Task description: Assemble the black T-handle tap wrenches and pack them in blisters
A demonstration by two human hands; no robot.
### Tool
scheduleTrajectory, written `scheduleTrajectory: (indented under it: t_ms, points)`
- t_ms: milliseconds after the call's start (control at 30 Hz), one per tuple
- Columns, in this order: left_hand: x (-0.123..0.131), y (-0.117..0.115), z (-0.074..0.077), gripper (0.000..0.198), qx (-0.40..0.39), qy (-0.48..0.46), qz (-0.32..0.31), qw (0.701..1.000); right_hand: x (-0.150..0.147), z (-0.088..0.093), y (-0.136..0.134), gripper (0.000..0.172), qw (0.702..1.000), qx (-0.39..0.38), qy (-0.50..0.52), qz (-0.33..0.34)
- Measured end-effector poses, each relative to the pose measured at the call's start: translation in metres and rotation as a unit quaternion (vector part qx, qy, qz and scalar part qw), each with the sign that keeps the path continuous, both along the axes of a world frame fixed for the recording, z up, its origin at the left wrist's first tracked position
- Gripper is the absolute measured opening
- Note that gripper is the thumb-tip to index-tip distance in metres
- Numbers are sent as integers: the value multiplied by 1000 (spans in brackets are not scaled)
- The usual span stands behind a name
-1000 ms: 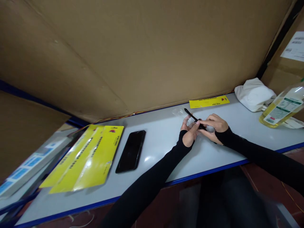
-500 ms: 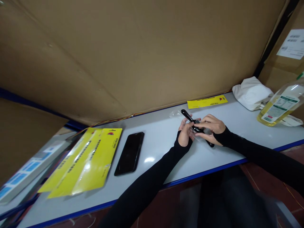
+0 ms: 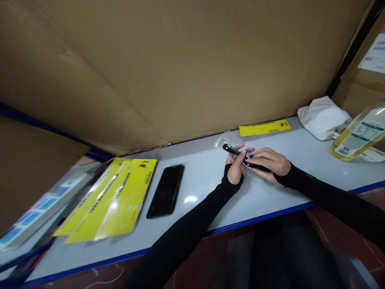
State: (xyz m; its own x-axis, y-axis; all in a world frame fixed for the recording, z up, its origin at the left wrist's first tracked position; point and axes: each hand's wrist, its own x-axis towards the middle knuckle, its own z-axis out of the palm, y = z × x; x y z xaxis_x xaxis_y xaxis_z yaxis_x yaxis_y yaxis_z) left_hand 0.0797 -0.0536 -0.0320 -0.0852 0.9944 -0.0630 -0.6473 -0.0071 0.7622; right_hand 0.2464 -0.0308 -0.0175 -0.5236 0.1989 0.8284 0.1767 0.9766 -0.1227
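Observation:
A black spokeshave (image 3: 231,150) with a long handle is between my two hands, over the right half of the white table. My left hand (image 3: 236,170) is closed around its middle, with the thumb on top and the handle's end sticking out to the upper left. My right hand (image 3: 272,161) grips the other side, its fingers over the tool's body and hiding much of that handle. Clear plastic shows faintly beneath the hands. Behind them lies a yellow printed card (image 3: 265,127).
A black phone (image 3: 165,191) and several overlapping yellow card packs (image 3: 120,200) lie to the left. A crumpled clear plastic piece (image 3: 221,139) sits near the back edge. On the right are a white cloth bundle (image 3: 323,116) and a bottle of yellow liquid (image 3: 357,134). Cardboard (image 3: 192,72) walls the back.
The spokeshave has turned flatter, its left end moving left and slightly down. Its right end, which stuck out below my right hand, is now hidden by that hand. The view has shifted slightly.

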Motion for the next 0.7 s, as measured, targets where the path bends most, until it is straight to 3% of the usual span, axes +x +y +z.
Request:
scheduleTrajectory:
  t_ms: [367,700]
  points:
    - [-1,3,-7,65,2,13,3,1000,-2,-12,-12,23,988,-52,-47,-140]
    - [0,4,-10,61,-10,8,9,1000,-3,-10,-13,26,981,-70,-48,-177]
